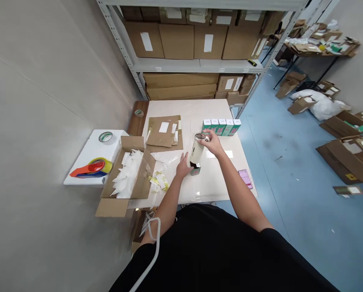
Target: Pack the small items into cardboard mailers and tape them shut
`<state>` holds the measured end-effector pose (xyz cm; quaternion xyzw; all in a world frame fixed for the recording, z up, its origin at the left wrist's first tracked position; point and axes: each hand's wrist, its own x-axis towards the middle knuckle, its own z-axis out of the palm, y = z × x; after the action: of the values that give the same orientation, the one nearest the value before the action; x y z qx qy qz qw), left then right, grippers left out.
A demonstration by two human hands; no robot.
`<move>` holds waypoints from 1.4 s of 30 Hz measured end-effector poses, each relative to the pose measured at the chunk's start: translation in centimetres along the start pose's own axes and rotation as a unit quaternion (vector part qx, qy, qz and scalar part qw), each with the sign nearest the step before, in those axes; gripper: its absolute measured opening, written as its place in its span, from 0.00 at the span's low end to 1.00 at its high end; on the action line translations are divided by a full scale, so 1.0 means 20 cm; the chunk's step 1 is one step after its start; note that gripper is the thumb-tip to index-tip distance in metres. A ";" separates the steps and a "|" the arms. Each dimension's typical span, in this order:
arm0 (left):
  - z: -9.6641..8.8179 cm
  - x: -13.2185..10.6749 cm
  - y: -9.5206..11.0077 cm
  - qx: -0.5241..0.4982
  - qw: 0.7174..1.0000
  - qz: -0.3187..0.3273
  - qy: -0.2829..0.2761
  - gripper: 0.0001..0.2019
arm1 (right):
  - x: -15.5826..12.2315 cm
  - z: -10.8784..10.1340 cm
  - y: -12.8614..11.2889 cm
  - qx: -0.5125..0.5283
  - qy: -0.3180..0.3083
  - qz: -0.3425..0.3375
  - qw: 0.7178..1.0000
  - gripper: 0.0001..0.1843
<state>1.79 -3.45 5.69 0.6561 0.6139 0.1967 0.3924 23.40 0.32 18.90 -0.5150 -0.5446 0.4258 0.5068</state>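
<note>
A cream-coloured bottle [196, 151] with a shiny metallic lid stands tilted over the table's middle. Its lower end is at the mouth of a small green box [195, 171] with a dark inside; I cannot tell how far in it reaches. My right hand [211, 142] grips the bottle around its lid end. Beside the bottle's lower part and the box's left edge is my left hand [184, 166], fingers spread, thumb at the box. Behind my right hand, several green and white boxes [221, 127] stand in a row.
Flattened cardboard [163, 136] lies on the table's left. An open carton [146, 172] of white packaging stands at the left edge, near tape rolls [104, 165] on a white box. A purple phone-like item [245, 178] lies right. Shelving [181, 65] with cartons rises behind.
</note>
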 end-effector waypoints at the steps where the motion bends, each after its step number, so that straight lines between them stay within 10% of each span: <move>1: -0.05 0.00 0.04 -0.046 0.998 0.014 0.045 0.49 | 0.00 0.00 -0.02 0.008 -0.005 0.003 1.000 0.37; 4: -0.20 0.00 0.21 -0.174 0.970 0.092 0.144 0.38 | 0.01 0.02 -0.09 0.028 -0.021 -0.003 0.999 0.38; 8: -0.32 0.02 0.46 -0.211 0.945 0.211 0.137 0.49 | 0.02 0.09 -0.16 0.059 -0.051 -0.016 0.997 0.40; 20: -0.57 0.01 0.74 -0.381 0.897 0.213 0.068 0.61 | -0.12 -0.01 -0.16 0.172 -0.238 0.041 0.955 0.64; 27: -0.55 0.03 0.92 -0.385 0.904 0.180 0.055 0.66 | -0.13 -0.01 -0.15 0.130 -0.085 -0.009 0.988 0.75; 33: -0.53 0.07 0.97 -0.423 0.890 0.155 0.067 0.64 | -0.13 -0.05 -0.14 0.161 -0.161 -0.009 0.974 0.70; 42: -0.51 0.15 0.95 -0.395 0.904 0.122 0.106 0.69 | -0.12 0.01 -0.09 0.116 -0.075 -0.007 0.990 0.72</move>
<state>7.13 3.35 25.78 0.4919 0.4393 0.5380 0.5250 22.95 -2.20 20.48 -0.4155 -0.5320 0.5197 0.5237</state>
